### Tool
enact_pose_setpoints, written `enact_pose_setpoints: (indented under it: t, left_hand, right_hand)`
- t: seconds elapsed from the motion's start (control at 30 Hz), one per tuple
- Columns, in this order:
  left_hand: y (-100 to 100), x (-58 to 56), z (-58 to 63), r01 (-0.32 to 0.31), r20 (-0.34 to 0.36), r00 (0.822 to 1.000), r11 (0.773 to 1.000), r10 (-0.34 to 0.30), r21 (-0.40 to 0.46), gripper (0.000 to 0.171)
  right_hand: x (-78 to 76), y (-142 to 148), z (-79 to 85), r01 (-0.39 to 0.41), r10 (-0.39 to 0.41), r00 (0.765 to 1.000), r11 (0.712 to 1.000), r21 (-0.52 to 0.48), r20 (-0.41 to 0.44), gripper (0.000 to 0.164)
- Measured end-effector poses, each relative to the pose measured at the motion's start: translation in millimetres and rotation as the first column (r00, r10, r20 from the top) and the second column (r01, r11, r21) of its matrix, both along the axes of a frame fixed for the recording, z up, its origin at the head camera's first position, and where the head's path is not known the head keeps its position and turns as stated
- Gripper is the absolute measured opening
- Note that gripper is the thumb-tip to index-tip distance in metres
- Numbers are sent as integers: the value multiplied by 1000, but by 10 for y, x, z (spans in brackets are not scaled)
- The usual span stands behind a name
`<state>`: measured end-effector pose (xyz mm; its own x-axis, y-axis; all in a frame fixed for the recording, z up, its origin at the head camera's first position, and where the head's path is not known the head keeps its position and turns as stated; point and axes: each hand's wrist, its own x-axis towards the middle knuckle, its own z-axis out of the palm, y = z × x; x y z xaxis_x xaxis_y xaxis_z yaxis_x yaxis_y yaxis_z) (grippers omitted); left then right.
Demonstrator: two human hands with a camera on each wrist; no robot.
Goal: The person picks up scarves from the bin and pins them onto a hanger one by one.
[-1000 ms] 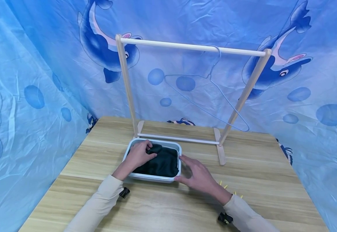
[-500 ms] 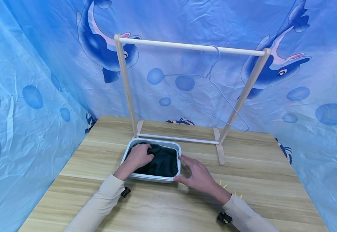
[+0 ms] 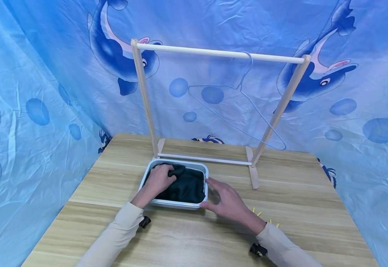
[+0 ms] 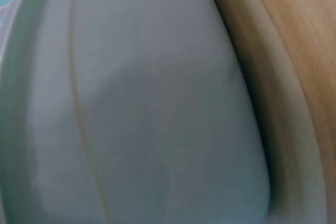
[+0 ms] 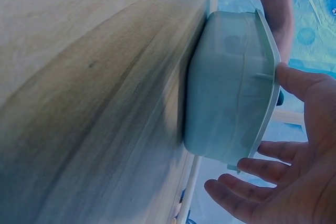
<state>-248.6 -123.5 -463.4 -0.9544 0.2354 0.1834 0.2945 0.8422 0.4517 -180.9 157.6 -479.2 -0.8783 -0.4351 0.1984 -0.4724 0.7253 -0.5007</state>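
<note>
A light blue-green plastic basin point(image 3: 177, 205) stands on the wooden table, with a dark green cloth point(image 3: 188, 185) bunched inside it. My left hand point(image 3: 160, 178) reaches in over the basin's left side, fingers curled into a raised fold of the cloth; its fingertips are partly hidden. At the right end, my right hand point(image 3: 227, 200) touches the rim with thumb and fingertips, fingers spread and fairly straight. From the right wrist view, that hand point(image 5: 294, 156) stands beside the basin wall point(image 5: 226, 87). The left wrist view is filled by the outer side of the basin point(image 4: 152, 103).
Just behind the basin stands a wooden rack point(image 3: 210, 52) with a white top rail. A light blue wire hanger point(image 3: 240, 87) hangs from it, right of the middle. Yellow spiky shapes point(image 3: 256, 212) show beside my right wrist. Blue dolphin-print curtains point(image 3: 200, 22) surround the table point(image 3: 194, 237).
My left hand has sunk slightly in the basin, and the cloth fold by its fingers has changed shape. The right hand stays at the rim. Basin, rack and hanger keep their places.
</note>
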Motion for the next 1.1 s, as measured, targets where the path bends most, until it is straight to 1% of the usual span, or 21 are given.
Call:
enact_pose_setpoints:
  t: [0.1,0.23,0.33,0.43,0.5,0.6,0.7,0.83,1.0,1.1]
  left_hand:
    - [-17,1,20,-1,2,1000,1000,1,12,10]
    - [-28,-2,57,3,23,1000,1000,-3,5,12]
    - [-29,6,83,5,35,999,1000,-5,-5,17]
    - [-26,18,107,3,32,999,1000,-3,-6,22]
    - [-25,30,125,3,43,999,1000,-3,6,24]
    - [-36,42,140,0,69,998,999,-3,41,24]
    - [-43,57,174,1,78,997,997,-6,73,21]
    - [-47,79,213,5,72,997,996,-12,93,22]
    - [-54,85,208,6,74,997,994,-14,109,22]
    - [-53,88,195,5,74,997,996,-12,93,24]
  right_hand:
    - [-5,0,-3,0,0,1000,1000,0,-2,90]
    - [-16,1,-6,1,-1,1000,1000,2,-3,91]
    - [-21,-2,-10,4,-4,1000,1000,5,-4,92]
    - [-21,-4,-12,9,-9,1000,1000,5,-1,93]
    - [-19,-3,-12,10,-10,1000,1000,2,2,92]
    - [-15,-3,-4,10,-10,1000,1000,1,6,92]
    - [-10,-1,10,11,-11,1000,1000,-2,12,92]
    - [-8,-4,30,10,-10,1000,1000,-5,16,92]
    - [-14,-6,43,7,-7,1000,1000,-8,18,92]
    - [-15,-7,46,3,-2,1000,1000,-11,21,92]
